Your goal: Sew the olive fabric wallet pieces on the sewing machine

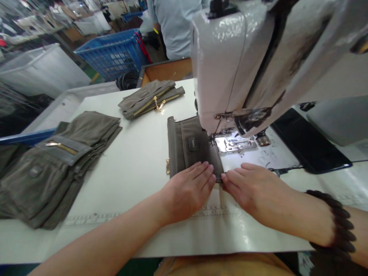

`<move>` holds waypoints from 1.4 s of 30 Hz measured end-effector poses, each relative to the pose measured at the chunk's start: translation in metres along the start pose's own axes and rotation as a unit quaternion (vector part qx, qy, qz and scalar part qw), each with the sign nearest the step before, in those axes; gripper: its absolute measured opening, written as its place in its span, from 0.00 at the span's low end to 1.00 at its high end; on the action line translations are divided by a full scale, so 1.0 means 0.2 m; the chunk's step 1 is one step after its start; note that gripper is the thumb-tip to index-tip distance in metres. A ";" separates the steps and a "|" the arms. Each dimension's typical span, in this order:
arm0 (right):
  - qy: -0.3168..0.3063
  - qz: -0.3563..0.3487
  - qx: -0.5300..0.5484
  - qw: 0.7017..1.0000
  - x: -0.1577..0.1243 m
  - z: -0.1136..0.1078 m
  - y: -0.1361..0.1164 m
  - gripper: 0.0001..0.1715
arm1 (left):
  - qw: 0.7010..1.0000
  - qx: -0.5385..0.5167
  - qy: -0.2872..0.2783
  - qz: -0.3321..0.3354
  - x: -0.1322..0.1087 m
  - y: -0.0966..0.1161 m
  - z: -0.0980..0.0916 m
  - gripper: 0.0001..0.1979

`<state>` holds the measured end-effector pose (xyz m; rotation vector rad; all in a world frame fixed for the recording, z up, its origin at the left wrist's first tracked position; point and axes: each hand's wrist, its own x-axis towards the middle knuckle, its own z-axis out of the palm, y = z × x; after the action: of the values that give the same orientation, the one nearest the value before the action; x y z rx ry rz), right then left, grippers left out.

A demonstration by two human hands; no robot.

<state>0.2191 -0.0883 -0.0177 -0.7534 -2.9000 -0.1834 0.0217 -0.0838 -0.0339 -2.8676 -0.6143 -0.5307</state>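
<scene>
A dark olive fabric pouch panel (186,147) lies flat on the table, its right edge under the needle area of a sewing machine (222,69). It carries a small label patch and a gold zipper pull at its left edge. My left hand (189,188) rests flat on the panel's lower part, fingers stretched out. At the panel's lower right corner, my right hand (244,188) has its fingers pressed together on the edge; its thumb is hidden. The metal needle plate (235,143) shines under the machine's lamp, just right of the panel.
Folded olive pieces with gold zippers (149,97) lie at the back of the table. A larger olive stack (57,165) lies at left. A black phone (312,142) sits right of the needle plate. Beyond are a blue crate (115,53) and a person in a light shirt (178,28).
</scene>
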 end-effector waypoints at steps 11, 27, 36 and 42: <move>0.052 0.025 -0.042 0.997 0.00 0.12 0.11 0.17 | 0.999 0.033 -0.015 0.003 0.03 -0.15 0.07 0.15; 0.068 0.042 -0.047 0.996 0.00 0.17 0.17 0.19 | 0.983 0.022 -0.174 -0.060 0.13 -0.32 0.10 0.15; 0.080 0.050 -0.036 0.995 0.01 0.16 0.16 0.20 | 0.983 0.041 -0.165 -0.070 0.14 -0.32 0.11 0.14; 0.075 0.053 -0.032 0.995 0.01 0.16 0.16 0.21 | 0.981 0.044 -0.172 -0.076 0.15 -0.32 0.10 0.13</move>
<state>0.2300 -0.0542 -0.0461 -0.8628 -2.7165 -0.3071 0.0254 -0.0099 -0.0355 -2.8616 -0.8886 -0.0191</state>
